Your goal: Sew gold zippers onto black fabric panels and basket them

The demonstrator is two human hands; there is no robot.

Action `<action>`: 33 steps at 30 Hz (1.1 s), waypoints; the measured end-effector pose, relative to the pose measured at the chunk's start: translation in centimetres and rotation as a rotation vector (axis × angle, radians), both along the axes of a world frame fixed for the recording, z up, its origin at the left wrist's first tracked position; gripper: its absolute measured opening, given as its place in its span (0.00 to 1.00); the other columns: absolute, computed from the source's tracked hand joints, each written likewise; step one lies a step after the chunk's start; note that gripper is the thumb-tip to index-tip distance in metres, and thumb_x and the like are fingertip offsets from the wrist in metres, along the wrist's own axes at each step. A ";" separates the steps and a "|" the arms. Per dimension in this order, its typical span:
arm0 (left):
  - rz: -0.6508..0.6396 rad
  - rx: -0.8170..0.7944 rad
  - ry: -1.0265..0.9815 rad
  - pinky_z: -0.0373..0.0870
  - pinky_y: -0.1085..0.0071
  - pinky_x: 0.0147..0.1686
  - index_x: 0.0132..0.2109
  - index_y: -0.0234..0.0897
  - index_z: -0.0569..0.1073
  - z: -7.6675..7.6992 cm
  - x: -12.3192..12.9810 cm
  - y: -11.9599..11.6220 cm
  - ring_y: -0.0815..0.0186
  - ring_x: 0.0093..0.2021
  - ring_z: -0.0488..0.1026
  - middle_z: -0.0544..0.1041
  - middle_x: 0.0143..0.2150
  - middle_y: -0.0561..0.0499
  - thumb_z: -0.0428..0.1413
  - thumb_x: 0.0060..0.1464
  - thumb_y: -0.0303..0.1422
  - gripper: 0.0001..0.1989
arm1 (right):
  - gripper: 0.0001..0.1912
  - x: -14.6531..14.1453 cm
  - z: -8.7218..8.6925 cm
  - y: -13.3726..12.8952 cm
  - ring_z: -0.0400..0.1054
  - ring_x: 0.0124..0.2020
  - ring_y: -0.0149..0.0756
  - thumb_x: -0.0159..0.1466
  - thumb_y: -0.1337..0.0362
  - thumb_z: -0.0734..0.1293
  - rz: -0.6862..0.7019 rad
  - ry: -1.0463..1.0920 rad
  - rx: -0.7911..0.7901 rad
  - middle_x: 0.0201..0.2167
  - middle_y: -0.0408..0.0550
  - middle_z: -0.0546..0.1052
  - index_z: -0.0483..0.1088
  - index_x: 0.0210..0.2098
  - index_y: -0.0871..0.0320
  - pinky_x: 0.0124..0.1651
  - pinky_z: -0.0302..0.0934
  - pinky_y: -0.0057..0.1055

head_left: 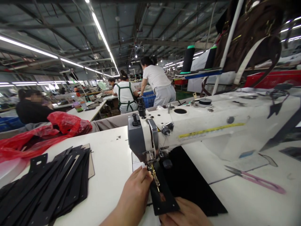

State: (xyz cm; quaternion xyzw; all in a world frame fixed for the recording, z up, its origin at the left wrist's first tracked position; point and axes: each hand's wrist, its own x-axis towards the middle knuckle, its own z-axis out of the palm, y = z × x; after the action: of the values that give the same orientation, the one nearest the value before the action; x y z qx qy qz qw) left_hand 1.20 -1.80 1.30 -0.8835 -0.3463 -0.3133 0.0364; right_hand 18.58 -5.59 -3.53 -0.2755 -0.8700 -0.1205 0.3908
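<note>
A narrow black panel (163,201) with a slot runs under the presser foot of a white sewing machine (199,122). Gold zipper teeth (155,177) show in the slot, with a small brownish patch at its lower end. My left hand (137,188) has its fingers bunched at the panel's left edge, close to the needle area; the fingertips are partly hidden. At the near end, my right hand (185,213) grips the panel's lower corner, some fingers out of sight beneath it. A larger black piece (191,182) lies flat to the right.
Slotted black panels (63,182) are piled at left, below a red plastic bag (66,125). Pink-handled thread snips (258,182) lie at right. Thread cones (188,59) stand behind the machine. Several people work beyond, near a blue basket (148,99).
</note>
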 end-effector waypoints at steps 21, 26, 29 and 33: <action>0.131 0.095 0.081 0.71 0.65 0.29 0.36 0.36 0.71 -3.4 -0.6 0.3 0.60 0.31 0.69 0.71 0.32 0.46 0.51 0.46 0.22 0.10 | 0.09 0.4 8.2 5.2 0.70 0.34 0.35 0.58 0.76 0.60 0.099 -0.404 -0.515 0.34 0.48 0.74 0.69 0.33 0.60 0.37 0.62 0.26; 0.151 -0.127 0.057 0.70 0.59 0.38 0.37 0.34 0.71 -0.7 0.0 -1.7 0.58 0.37 0.68 0.70 0.37 0.44 0.48 0.41 0.19 0.15 | 0.07 0.3 7.0 5.3 0.69 0.31 0.37 0.59 0.73 0.58 -0.029 -0.214 -0.585 0.31 0.51 0.74 0.67 0.34 0.62 0.33 0.60 0.29; 0.139 -0.160 0.060 0.69 0.57 0.40 0.40 0.33 0.71 -0.2 0.1 -1.9 0.57 0.38 0.68 0.70 0.37 0.43 0.47 0.44 0.19 0.16 | 0.08 0.1 5.8 5.9 0.69 0.32 0.35 0.60 0.73 0.59 -0.109 -0.080 -0.651 0.32 0.49 0.74 0.68 0.35 0.61 0.34 0.60 0.27; 0.104 -0.162 0.024 0.70 0.58 0.39 0.40 0.32 0.71 -0.4 0.1 -1.8 0.58 0.38 0.68 0.70 0.38 0.43 0.46 0.46 0.19 0.15 | 0.07 -0.1 5.0 6.3 0.70 0.31 0.34 0.56 0.74 0.62 -0.168 0.008 -0.710 0.30 0.47 0.75 0.70 0.30 0.60 0.33 0.60 0.25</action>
State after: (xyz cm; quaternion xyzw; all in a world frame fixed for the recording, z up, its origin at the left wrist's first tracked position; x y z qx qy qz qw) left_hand 1.27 -3.56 0.92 -0.8681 -0.4153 -0.2714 -0.0151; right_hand 18.53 0.69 1.50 -0.4650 -0.8304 0.1584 0.2629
